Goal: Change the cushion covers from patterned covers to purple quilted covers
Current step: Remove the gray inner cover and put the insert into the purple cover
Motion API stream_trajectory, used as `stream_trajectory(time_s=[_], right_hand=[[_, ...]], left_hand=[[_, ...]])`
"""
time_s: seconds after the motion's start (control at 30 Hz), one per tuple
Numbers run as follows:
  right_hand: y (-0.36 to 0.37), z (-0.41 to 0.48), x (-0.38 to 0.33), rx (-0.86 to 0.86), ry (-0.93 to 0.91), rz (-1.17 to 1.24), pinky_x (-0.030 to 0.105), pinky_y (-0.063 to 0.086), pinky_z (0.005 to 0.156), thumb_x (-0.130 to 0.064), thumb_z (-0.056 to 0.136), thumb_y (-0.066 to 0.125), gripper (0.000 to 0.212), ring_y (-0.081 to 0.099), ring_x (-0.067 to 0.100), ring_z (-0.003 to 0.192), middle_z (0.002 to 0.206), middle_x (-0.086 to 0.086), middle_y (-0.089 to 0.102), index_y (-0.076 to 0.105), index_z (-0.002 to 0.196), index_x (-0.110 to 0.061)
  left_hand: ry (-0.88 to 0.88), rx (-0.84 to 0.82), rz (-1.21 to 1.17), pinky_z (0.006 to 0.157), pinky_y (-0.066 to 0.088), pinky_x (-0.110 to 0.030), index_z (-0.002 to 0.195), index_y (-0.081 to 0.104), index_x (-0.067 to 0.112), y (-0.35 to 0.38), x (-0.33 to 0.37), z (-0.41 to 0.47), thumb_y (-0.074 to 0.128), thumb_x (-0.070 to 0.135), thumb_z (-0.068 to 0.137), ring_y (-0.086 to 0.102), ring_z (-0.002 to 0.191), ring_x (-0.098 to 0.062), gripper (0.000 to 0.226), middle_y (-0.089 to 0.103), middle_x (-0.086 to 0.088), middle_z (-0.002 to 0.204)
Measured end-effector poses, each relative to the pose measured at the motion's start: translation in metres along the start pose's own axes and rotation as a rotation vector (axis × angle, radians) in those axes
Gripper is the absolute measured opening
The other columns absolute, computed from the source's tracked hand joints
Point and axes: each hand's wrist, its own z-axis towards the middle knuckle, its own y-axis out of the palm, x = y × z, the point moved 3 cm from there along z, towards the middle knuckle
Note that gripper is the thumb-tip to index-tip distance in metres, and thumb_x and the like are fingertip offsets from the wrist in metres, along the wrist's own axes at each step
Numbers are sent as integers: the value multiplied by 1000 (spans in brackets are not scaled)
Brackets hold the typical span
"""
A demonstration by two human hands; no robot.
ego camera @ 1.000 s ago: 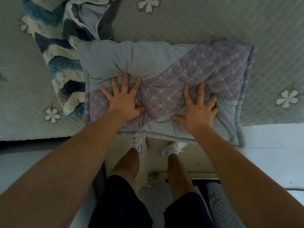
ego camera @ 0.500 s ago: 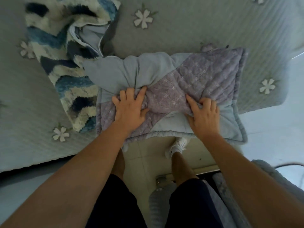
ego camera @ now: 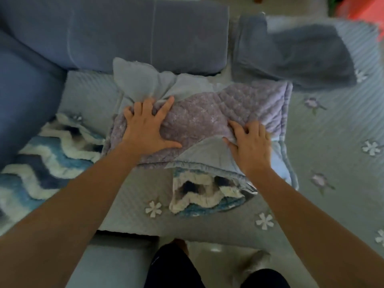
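You are looking down on a sofa seat spread with a grey quilted throw [ego camera: 332,129] stitched with white and purple flowers. On the throw lies the cushion in its purple quilted cover [ego camera: 207,117], in the middle. Under its near edge a blue-and-white zigzag patterned cover [ego camera: 199,196] sticks out onto the throw. Another zigzag patterned piece [ego camera: 41,159] lies at the left. A folded dark grey blanket [ego camera: 291,50] rests at the far right.

A home living room: a blue upholstered sofa [ego camera: 116,32] with a padded armrest [ego camera: 25,96], its seat spread with a grey quilted throw [ego camera: 332,129] stitched with flowers, a folded blanket [ego camera: 291,53] lying on it, above a pale tiled floor [ego camera: 216,249].
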Motion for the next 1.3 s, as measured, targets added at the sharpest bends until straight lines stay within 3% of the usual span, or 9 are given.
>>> stream_trajectory(time_s=[0.23, 0.33, 0.4, 0.47, 0.6, 0.7, 0.83, 0.97, 1.3], right_hand=[[61, 143, -103, 105, -235, -75, 44, 45, 75, -29, 92, 65, 42, 51, 33, 89, 99, 15, 51, 54, 132, -20], [89, 195, -145, 131, -271, -30, 44, 44, 78, -40, 94, 60, 45, 52, 34, 92, 104, 16, 53, 54, 133, -18], [113, 221, -162, 47, -240, 45, 46, 39, 91, -54, 93, 54, 59, 49, 37, 109, 123, 20, 50, 46, 141, -20], [144, 234, -167, -129, -135, 90, 53, 26, 107, -66, 91, 47, 76, 31, 41, 136, 151, 21, 29, 28, 153, -26], [194, 227, -163, -352, -51, 64, 65, 6, 115, -79, 85, 38, 91, -7, 47, 147, 163, 17, -13, 1, 157, -35], [227, 226, -157, -519, -87, 72, 68, 11, 115, -80, 83, 42, 95, -11, 52, 145, 161, 9, -24, -9, 154, -43], [271, 246, -150, -757, -22, 121, 59, 13, 120, -76, 82, 51, 98, -10, 52, 145, 160, 0, -29, -11, 152, -48], [302, 278, -153, -768, -26, 13, 63, 20, 116, -81, 79, 48, 99, -3, 56, 143, 161, 0, -27, -15, 150, -50], [308, 290, -144, -731, -109, -78, 63, 7, 117, -93, 72, 30, 100, 0, 55, 144, 163, 2, -21, -13, 151, -50]], left_hand=[[-160, 71, -13, 98, 25, -57, 154, 6, 39, 34, -152, 51, 40, 96, 57, 33, 118, -39, 117, 29, -22, 140], [-226, 61, -2, 103, 19, -65, 154, 3, 40, 52, -212, 78, 42, 97, 58, 28, 129, -50, 118, 20, -30, 149], [-275, 35, 20, 106, 13, -72, 153, -2, 39, 73, -243, 91, 48, 95, 57, 13, 140, -53, 123, 7, -30, 156], [-267, 27, 54, 106, 8, -76, 154, -3, 36, 100, -260, 98, 46, 98, 55, 1, 144, -51, 127, 0, -29, 158], [-252, -47, -47, 104, 5, -79, 154, -1, 37, 156, -260, 111, 31, 100, 63, -6, 144, -51, 115, -6, -26, 159], [-280, -286, -172, 102, 1, -80, 147, -17, 49, 201, -246, 129, 23, 99, 64, -18, 142, -49, 105, -24, -10, 159], [-356, -521, -181, 102, 1, -81, 146, -18, 51, 257, -229, 163, 30, 96, 65, -22, 142, -48, 104, -27, -2, 159], [-375, -525, -130, 101, -1, -82, 148, -13, 50, 281, -234, 198, 31, 96, 65, -19, 142, -49, 104, -22, -3, 161], [-390, -500, -91, 101, -2, -81, 146, -15, 52, 284, -234, 209, 24, 95, 67, -19, 143, -47, 99, -21, -1, 161]])
